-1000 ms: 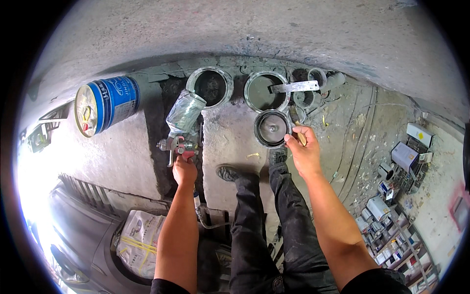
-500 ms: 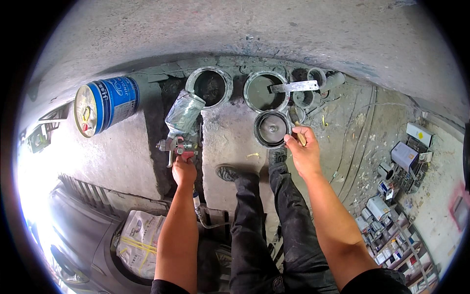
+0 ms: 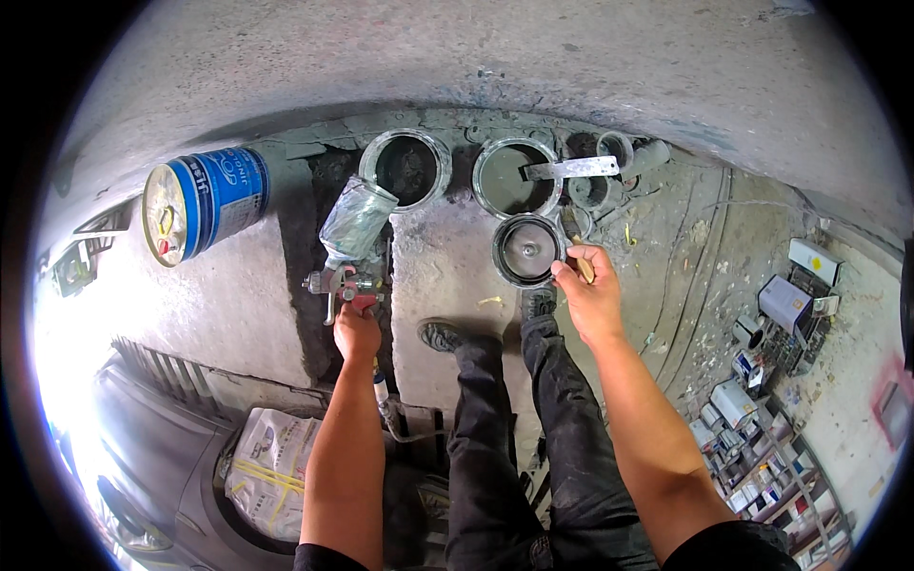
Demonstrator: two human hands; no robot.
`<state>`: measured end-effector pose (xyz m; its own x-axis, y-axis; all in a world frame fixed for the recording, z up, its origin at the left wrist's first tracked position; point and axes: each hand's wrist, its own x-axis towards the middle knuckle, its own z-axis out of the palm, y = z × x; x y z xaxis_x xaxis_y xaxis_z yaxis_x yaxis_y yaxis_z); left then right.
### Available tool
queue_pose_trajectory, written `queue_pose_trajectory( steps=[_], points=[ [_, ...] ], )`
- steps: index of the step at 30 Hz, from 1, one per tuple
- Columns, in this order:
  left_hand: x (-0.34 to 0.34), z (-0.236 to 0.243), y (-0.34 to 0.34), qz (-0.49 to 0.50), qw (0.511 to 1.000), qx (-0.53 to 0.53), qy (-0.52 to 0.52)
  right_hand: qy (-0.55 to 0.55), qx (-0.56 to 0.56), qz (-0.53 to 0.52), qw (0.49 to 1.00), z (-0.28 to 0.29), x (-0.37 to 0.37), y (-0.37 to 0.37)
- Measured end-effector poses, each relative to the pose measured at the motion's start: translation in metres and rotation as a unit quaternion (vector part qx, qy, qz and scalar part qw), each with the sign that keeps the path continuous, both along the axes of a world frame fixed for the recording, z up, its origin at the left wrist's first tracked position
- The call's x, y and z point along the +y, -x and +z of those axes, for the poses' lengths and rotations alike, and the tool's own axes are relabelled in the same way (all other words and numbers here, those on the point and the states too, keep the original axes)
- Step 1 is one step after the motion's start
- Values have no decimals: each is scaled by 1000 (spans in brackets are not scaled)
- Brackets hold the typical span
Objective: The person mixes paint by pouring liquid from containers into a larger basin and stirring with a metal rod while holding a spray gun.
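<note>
My left hand (image 3: 357,333) grips a spray gun (image 3: 345,284) with a red handle; its cup (image 3: 358,221), cloudy and streaked with grey, points up and away from me. Between thumb and fingers of my right hand (image 3: 592,293) is a round lid (image 3: 529,249) with a dark rim and a small knob in its middle. The same hand also holds a brush (image 3: 586,270) with a wooden handle, its bristles past my fingers. Beyond the lid stands a bucket of grey liquid (image 3: 505,186), a flat scraper (image 3: 581,168) lying across its rim. Another dark-bottomed bucket (image 3: 440,181) stands just beyond the gun's cup.
A blue drum (image 3: 224,195) lies at the left, near a car (image 3: 162,438) with a masked wheel (image 3: 267,466). Small dirty cups (image 3: 595,193) cluster right of the buckets. Tins and boxes (image 3: 785,305) line the right wall. A dark gap (image 3: 328,371) splits the floor.
Almost nothing differs. The whole view has shifted very slightly; both hands keep their holds on the spray gun, lid and brush.
</note>
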<state>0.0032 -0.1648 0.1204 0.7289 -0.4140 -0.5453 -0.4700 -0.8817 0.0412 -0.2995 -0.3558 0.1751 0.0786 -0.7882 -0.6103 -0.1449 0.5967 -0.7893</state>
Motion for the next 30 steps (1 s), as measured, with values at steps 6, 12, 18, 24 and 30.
queue_pose_trajectory(
  steps=[6,12,18,24,30],
  points=[
    [-3,7,1,-1,998,37,45,10,9,11,1000,-3,-1,4],
    [26,-14,-19,2,997,31,69,14,9,16,1000,0,-3,-4],
    [31,-21,-14,76,987,-7,139,23,15,19,999,-3,-4,-1],
    [50,-30,-33,459,811,269,243,25,11,20,999,-7,-4,-1],
    [62,-36,-44,550,772,240,211,10,-9,12,1000,-3,-4,-6]
  ],
)
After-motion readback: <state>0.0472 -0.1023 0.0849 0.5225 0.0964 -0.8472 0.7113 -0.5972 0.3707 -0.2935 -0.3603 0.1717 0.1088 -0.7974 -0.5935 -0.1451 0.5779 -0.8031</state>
